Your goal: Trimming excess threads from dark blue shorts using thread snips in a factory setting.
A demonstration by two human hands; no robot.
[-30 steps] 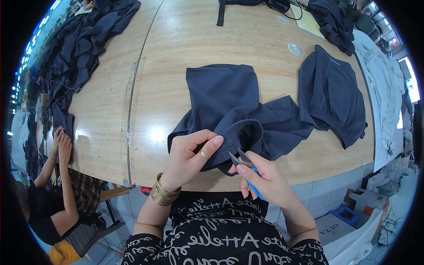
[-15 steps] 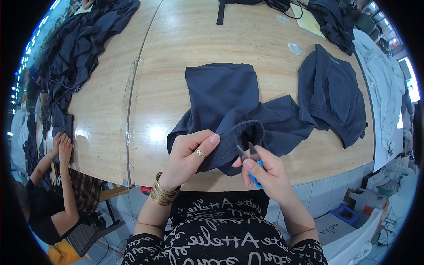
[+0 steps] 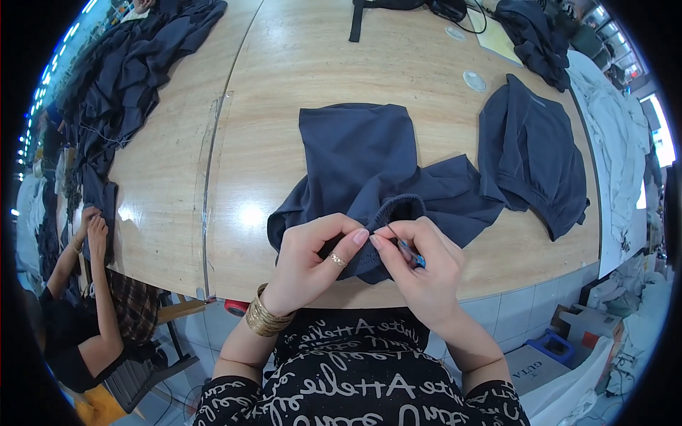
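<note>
A dark blue-grey garment (image 3: pixel 359 145) lies in front of me on the table, its elastic gathered opening (image 3: pixel 401 201) lifted at the near edge. My left hand (image 3: pixel 312 263) is closed, pinching the fabric beside that opening between thumb and forefinger. Close against it, my right hand (image 3: pixel 430 266) pinches at the same spot with thumb and fingertip. Tucked inside the right hand are thread snips (image 3: pixel 420 261) with a blue handle, mostly hidden by the fingers. Whether a thread sits between the right fingertips is too small to tell.
To the right lies another folded dark garment (image 3: pixel 536 142) with a gathered hem. Dark cloth is heaped (image 3: pixel 135 78) at the far left, where a co-worker's hands (image 3: pixel 92 226) handle fabric. A black strap (image 3: pixel 356 21) lies at the back. White cloth (image 3: pixel 611 128) hangs beyond the right edge.
My right hand has moved up and left to the left hand and now pinches at the opening. The snips' blades, spread in view before, are now largely covered by the fingers.
</note>
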